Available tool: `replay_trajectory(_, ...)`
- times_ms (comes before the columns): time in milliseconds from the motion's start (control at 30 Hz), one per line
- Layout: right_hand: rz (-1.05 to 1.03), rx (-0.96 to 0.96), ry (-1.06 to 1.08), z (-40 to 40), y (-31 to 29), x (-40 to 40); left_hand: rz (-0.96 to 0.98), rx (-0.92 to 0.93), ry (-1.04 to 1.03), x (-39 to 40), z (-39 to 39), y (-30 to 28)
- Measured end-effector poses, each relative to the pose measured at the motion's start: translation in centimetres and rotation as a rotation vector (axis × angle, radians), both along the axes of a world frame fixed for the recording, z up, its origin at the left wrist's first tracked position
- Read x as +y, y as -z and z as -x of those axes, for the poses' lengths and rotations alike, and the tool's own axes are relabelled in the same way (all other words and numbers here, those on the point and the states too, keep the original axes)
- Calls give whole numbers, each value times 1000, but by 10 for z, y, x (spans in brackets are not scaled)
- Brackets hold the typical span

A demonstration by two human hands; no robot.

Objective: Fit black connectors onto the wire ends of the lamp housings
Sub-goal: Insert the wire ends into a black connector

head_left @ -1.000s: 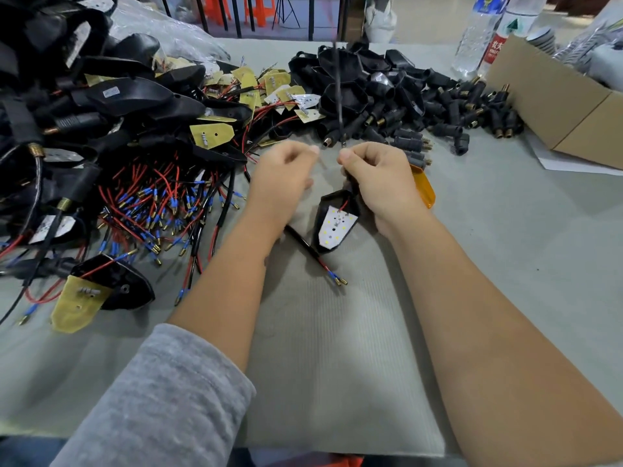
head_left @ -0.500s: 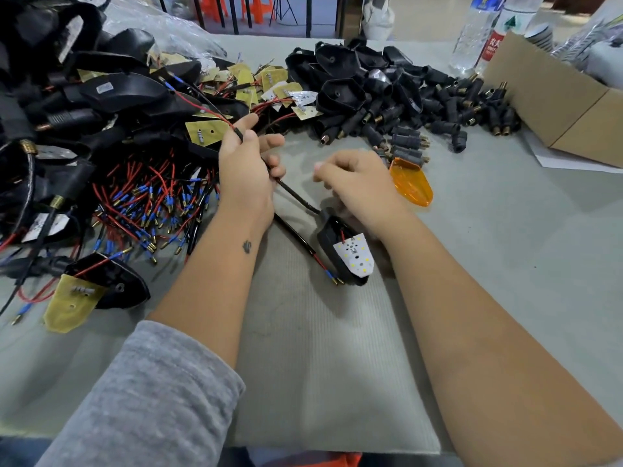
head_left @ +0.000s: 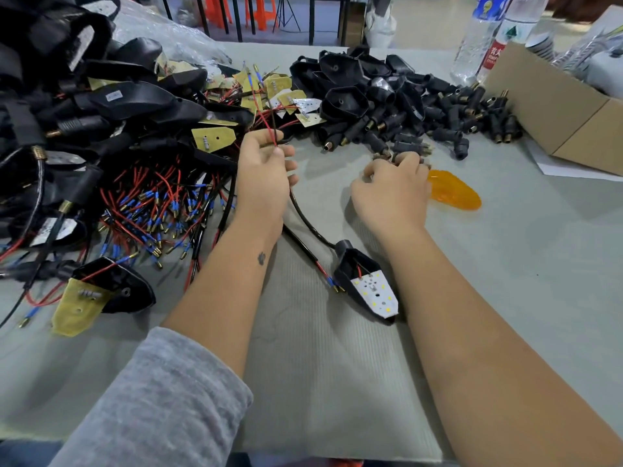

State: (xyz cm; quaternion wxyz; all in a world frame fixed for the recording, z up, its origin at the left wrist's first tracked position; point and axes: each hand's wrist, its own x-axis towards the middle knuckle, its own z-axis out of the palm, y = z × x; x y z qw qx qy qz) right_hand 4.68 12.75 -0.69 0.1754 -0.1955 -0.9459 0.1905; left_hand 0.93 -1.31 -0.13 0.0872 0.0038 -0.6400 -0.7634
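- The table (head_left: 505, 264) fills most of the frame, grey, with a ribbed grey mat (head_left: 330, 365) lying at lower centre.
- A large heap of lamp housings (head_left: 111, 106) with red and black wires ending in blue-sleeved brass tips covers the left and upper left of the frame.
- A cardboard box (head_left: 553, 106) stands at the upper right edge; what lies in it cannot be made out from here.
- A pile of black connectors (head_left: 421, 109) sits at upper centre, reaching right almost to the box.
- Two clear plastic bottles (head_left: 485, 32) stand at the top right, behind the connectors.
- The left hand (head_left: 266, 173), upper centre, is closed around the sheathed black wire (head_left: 303, 214) of one lamp housing, with thumb and forefinger pinching its thin red and black leads, which stick up above the fist.
- The right hand (head_left: 394, 190), just right of it, is palm down with fingers curled; its fingertips touch connectors at the near edge of the pile. Whether it has one gripped cannot be told.
- That single lamp housing (head_left: 357, 271) lies on the mat at centre, between the two forearms, its white LED board (head_left: 374, 293) facing up.
- An orange lens (head_left: 455, 193) lies on the table just right of the right hand.
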Motion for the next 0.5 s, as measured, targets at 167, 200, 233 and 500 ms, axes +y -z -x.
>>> replay_trajectory(167, 81, 93, -51, 2, -2, 3, 92, -14, 38, 3, 1, 0)
replay_trajectory(200, 102, 108, -73, 3, -3, 3, 111, -25, 41, 2, 0, 1)
replay_trajectory(233, 111, 113, -93, 4, -3, 2, 125, -25, 45, 2, -1, 1)
replay_trajectory(500, 28, 44, -90, 2, 3, 1, 260, 81, 62, 1, -8, 2)
